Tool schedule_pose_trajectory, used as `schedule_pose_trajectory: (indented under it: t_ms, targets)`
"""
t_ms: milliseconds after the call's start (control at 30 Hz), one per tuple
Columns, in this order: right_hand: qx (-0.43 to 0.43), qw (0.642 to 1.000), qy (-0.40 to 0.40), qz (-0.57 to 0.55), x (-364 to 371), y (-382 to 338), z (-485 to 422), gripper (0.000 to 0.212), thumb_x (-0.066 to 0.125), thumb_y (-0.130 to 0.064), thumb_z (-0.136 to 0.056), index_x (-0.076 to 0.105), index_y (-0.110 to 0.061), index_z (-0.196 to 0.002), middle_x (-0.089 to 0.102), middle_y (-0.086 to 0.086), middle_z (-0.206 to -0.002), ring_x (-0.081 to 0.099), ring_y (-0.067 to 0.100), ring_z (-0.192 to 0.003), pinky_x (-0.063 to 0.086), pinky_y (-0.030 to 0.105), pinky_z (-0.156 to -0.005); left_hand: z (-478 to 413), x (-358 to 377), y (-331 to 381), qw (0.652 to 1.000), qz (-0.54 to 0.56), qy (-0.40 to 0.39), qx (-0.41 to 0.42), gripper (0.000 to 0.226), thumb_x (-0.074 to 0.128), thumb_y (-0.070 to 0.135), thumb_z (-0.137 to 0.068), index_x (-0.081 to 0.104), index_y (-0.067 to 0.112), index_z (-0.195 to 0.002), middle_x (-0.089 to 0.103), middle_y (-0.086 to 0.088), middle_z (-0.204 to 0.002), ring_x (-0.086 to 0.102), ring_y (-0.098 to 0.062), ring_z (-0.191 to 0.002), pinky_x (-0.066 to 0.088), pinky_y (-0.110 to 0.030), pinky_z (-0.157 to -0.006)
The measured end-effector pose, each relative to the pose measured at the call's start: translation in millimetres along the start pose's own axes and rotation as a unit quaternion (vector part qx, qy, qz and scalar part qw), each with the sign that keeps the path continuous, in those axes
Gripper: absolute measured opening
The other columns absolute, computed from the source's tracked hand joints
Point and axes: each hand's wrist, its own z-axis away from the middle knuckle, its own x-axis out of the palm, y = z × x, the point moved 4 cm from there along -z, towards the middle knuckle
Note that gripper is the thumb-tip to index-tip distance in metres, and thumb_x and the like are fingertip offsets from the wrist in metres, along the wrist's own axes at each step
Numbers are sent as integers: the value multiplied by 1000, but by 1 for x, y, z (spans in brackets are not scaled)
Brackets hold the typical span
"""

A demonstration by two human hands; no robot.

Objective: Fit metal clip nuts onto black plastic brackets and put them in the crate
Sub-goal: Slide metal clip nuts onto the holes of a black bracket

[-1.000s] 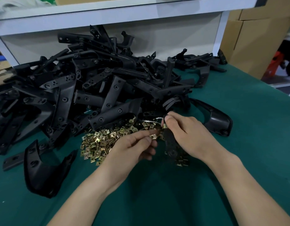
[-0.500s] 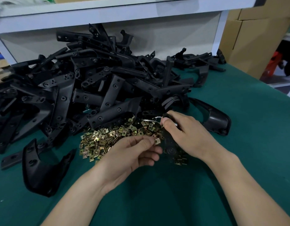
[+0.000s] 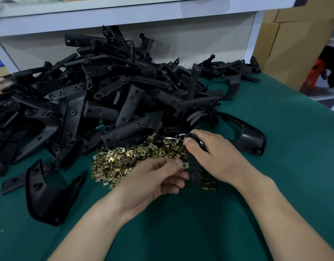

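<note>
Your right hand grips a black bracket over the clip nut pile, w/ left hand pinching one clip nut against its edge. Big bracket heap sits right behind, on the green table.

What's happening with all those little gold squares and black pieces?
A person is fitting clips onto brackets. Their right hand grips one long black plastic bracket, and their left hand pinches a small gold-coloured metal clip nut against its edge. A loose pile of clip nuts lies on the green table mat, with a big heap of black brackets behind it. No crate shows.
</note>
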Motion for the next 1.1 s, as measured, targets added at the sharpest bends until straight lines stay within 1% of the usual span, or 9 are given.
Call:
schedule_pose_trajectory:
  t_ms: [133, 300, 400, 533, 633, 733, 833, 967, 1100]
  targets:
    - [-2, 1000, -4, -1, 0, -2, 0, 37, 33, -61, -96, 55, -31, -89, 59, -15, -87, 58, 9, -83, 48, 39, -76, 0, -1, 0, 1000, 3, 3, 9, 34, 74, 31, -80, 70, 3, -97, 71, -13, -91, 65, -15, -73, 55, -22, -65]
    - [0, 1000, -3, -2, -1, -2, 0, 45, 30, -62, -95, 59, -27, -93, 62, -12, -90, 59, 9, -84, 50, 41, -78, -2, 4, -4, 1000, 16, 8, 14, 16, 71, 28, -83, 77, 14, -84, 71, -11, -88, 65, -14, -71, 55, -22, -64]
    - [1, 1000, -3, -2, -1, -2, 0, 53, 24, -66, -90, 59, -27, -93, 62, -12, -91, 59, 8, -84, 49, 40, -78, -2, 5, -5, 1000, 23, 5, 19, 15, 69, 28, -86, 79, 16, -83, 72, -10, -88, 65, -14, -72, 56, -23, -66]
    - [-2, 999, -14, 30, 5, 0, 0, 36, 26, -56, -99, 47, -31, -84, 56, -12, -85, 55, 11, -80, 40, 37, -71, -3, 5, -8, 999, 23, 22, 29, 17, 70, 28, -85, 79, 14, -83, 72, -9, -87, 66, -14, -74, 55, -22, -67]
    - [-5, 998, -17, 66, 8, -1, 0, 34, 18, -54, -98, 40, -32, -84, 51, -10, -85, 55, 17, -78, 35, 37, -68, -4, 4, -11, 998, 24, 36, 35, 17, 70, 27, -84, 79, 13, -81, 72, -9, -85, 65, -13, -73, 55, -22, -67]
    - [-13, 996, -13, 83, 8, -2, 1, 32, 14, -53, -98, 35, -33, -85, 48, -10, -87, 54, 16, -75, 33, 37, -65, -4, 5, -11, 998, 33, 43, 34, 17, 71, 26, -83, 78, 11, -81, 71, -9, -83, 65, -13, -71, 55, -22, -65]
    - [-21, 996, -5, 89, 8, -4, 2, 32, 12, -53, -99, 34, -33, -89, 46, -9, -90, 54, 14, -74, 37, 37, -65, -4, 9, -13, 997, 48, 50, 45, 18, 71, 27, -82, 75, 9, -81, 68, -8, -80, 62, -12, -68, 54, -22, -64]
    - [-25, 994, 3, 105, 10, -6, 1, 33, 6, -51, -100, 31, -33, -88, 43, -9, -88, 53, 13, -72, 35, 35, -64, -4, 14, -16, 994, 42, 66, 71, 18, 72, 30, -82, 73, 12, -81, 64, -4, -76, 59, -9, -67, 53, -21, -67]
    - [-22, 998, 23, 58, 4, -6, 2, 43, 5, -54, -99, 40, -31, -88, 52, -9, -93, 56, 13, -79, 44, 39, -70, -6, 17, -15, 994, 82, 29, 69, 16, 68, 26, -89, 77, 15, -81, 67, -4, -80, 60, -9, -68, 54, -23, -68]
